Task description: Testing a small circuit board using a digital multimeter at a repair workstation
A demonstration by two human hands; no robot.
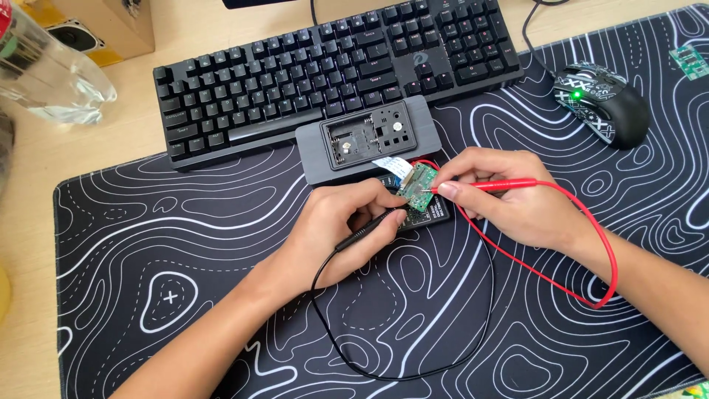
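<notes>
I read the step in hand as probing: both test leads are set against the small green circuit board (418,185), which sits tilted over a dark block just in front of the open grey device case (369,140). My left hand (336,229) pinches the black probe (369,227) between thumb and curled fingers, its tip meeting the board's lower left edge. My right hand (509,196) pinches the red probe (487,185) between thumb and forefinger, the other fingers folded beneath, its tip touching the board's right edge. A white ribbon cable (391,165) runs from the board toward the case.

As I judge it, the next move calls for steady tips: contact points on the board are close together, and a slip could bridge neighbours.

The black lead (413,369) and red lead (591,244) loop over a black desk mat (185,295) with white contour lines. Beyond lie a black keyboard (332,66), a patterned mouse (602,103) and a clear plastic bottle (44,74) on a pale wooden desk (44,155).
</notes>
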